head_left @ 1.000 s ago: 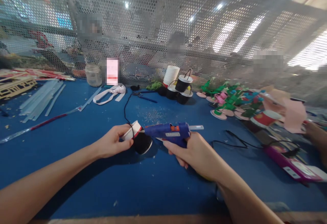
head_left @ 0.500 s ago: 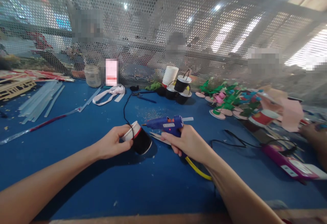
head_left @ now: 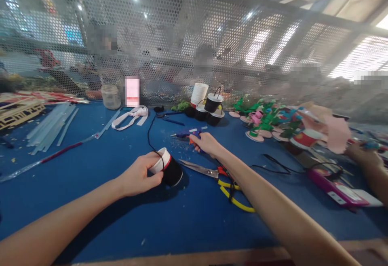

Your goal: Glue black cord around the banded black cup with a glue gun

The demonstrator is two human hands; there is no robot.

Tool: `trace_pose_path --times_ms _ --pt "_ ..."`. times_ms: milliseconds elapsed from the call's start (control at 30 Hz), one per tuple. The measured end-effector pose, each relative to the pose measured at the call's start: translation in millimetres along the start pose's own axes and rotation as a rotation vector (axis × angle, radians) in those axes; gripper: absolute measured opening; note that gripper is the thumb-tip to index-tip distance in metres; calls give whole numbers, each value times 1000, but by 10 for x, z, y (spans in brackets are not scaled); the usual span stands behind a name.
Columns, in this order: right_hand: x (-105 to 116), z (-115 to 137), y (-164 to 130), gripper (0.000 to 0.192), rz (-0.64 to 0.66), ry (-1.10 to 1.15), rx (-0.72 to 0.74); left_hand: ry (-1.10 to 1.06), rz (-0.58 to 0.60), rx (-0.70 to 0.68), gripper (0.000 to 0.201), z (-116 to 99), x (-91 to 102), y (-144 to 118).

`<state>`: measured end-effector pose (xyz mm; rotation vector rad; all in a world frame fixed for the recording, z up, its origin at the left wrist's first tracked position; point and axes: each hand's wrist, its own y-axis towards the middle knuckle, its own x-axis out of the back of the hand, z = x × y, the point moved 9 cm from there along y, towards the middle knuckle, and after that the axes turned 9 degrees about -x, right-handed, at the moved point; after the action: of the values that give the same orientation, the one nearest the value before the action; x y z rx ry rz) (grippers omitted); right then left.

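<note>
My left hand [head_left: 141, 175] grips a paper cup [head_left: 173, 171] by its white rim; the cup is tilted, its side covered in black with a thin red band. A black cord [head_left: 149, 130] runs over the rim and back across the table. Farther off, my right hand [head_left: 205, 142] is closed on the handle of a blue hot glue gun [head_left: 183, 133], whose nozzle points left, low over the table. Between the cup and my right forearm lie scissors [head_left: 200, 169] with yellow and red handles, partly hidden by the arm.
Several black-wrapped cups [head_left: 214, 103] and a white cup stack [head_left: 199, 93] stand by the perforated screen [head_left: 169, 23]. Glue sticks [head_left: 50, 126] lie left, beside a ribbon [head_left: 130, 118]. Green crafts [head_left: 263, 124], a purple power strip [head_left: 336, 189] and another person's hand [head_left: 365, 155] are at right.
My right hand has carried the glue gun away from the cup, farther back on the table, uncovering the scissors. My left hand keeps its hold on the cup.
</note>
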<state>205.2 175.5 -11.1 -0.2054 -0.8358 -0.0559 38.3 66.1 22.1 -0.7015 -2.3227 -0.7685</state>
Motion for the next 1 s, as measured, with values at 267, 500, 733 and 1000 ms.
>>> trace_pose_path --times_ms 267,500,733,1000 --pt "24 884 -722 31 -24 -134 532 22 4 -55 10 -104 1 0" --pt "-217 1361 -1094 40 81 -237 671 60 58 -9 12 -35 -51 -9" --pt "-456 1283 -1035 37 314 -275 680 52 79 18 14 -23 -51 -9" --pt "-64 911 -973 11 251 417 473 -279 -4 139 20 131 -65 -21"
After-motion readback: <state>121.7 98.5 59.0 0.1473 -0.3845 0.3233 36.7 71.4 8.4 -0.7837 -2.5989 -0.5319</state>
